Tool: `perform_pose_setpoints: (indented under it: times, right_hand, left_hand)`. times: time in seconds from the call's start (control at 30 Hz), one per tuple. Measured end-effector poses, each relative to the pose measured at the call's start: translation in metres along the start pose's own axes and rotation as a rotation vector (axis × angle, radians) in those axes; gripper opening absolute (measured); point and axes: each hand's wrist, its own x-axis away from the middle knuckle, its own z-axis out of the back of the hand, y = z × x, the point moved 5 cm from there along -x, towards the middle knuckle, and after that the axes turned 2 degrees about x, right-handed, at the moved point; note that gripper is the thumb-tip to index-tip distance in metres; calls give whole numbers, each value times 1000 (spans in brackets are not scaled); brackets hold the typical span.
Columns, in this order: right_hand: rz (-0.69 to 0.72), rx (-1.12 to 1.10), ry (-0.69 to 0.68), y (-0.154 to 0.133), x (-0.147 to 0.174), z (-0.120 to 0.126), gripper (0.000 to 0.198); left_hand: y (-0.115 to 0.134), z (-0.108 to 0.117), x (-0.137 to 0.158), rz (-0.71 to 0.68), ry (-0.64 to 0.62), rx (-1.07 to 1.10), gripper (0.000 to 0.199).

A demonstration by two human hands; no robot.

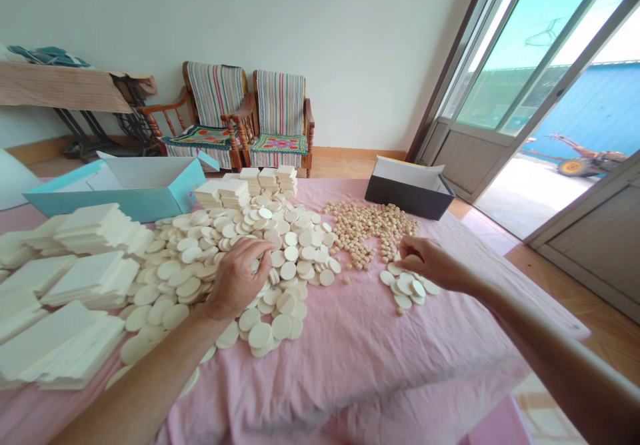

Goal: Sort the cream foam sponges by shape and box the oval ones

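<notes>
My left hand [241, 277] is over a large heap of thin, round, pale wooden discs [286, 270]. Its fingers curl down among them, thumb drawn in, and whatever they grip is hidden. To the right, my right hand [425, 259] is closed just above a small group of similar discs [406, 286]. Something pale shows by its fingers, too hidden to name. Between the hands and a little farther back lies a spread of small, round, tan wooden pieces [370, 226].
Stacks of pale square wooden tiles [87, 278] stand left, with more [234, 193] behind the discs. A light-blue open box [150, 195] and a black open box [407, 195] sit at the far side of the pink cloth [340, 365]. Two chairs [280, 118] stand beyond; a door opens right.
</notes>
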Motion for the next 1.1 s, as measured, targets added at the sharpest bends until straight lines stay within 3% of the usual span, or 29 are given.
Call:
perform_pose_setpoints:
  times: [0.1, 0.2, 0.3, 0.63, 0.8, 0.9, 0.97, 1.1]
  right_hand:
    - [-8, 108, -78, 11, 18, -6, 7]
    - [3, 126, -77, 21, 32, -17, 31]
    - [25, 107, -90, 24, 37, -28, 41]
    - [25, 107, -131, 29, 22, -31, 16]
    - [2, 72, -74, 34, 15, -13, 16]
    - [-10, -47, -10, 15, -8, 4, 16]
    - [18, -108, 27, -14, -33, 6, 17]
    - [193, -81, 30, -98, -87, -20, 17]
  left_hand:
    - [-1, 0, 0, 2, -2, 1, 19]
    - [0, -1, 0, -3, -1, 3, 19]
    - [0, 0, 1, -5, 1, -1, 19]
    - [-2, -1, 0, 13, -5, 3, 20]
    - [1, 0, -1, 0, -1, 6, 20]
    - [1, 1, -1, 0, 9, 9, 19]
    - [2, 3, -1, -5, 27, 9, 19]
    - [3, 9, 1, -14, 75, -6, 17]
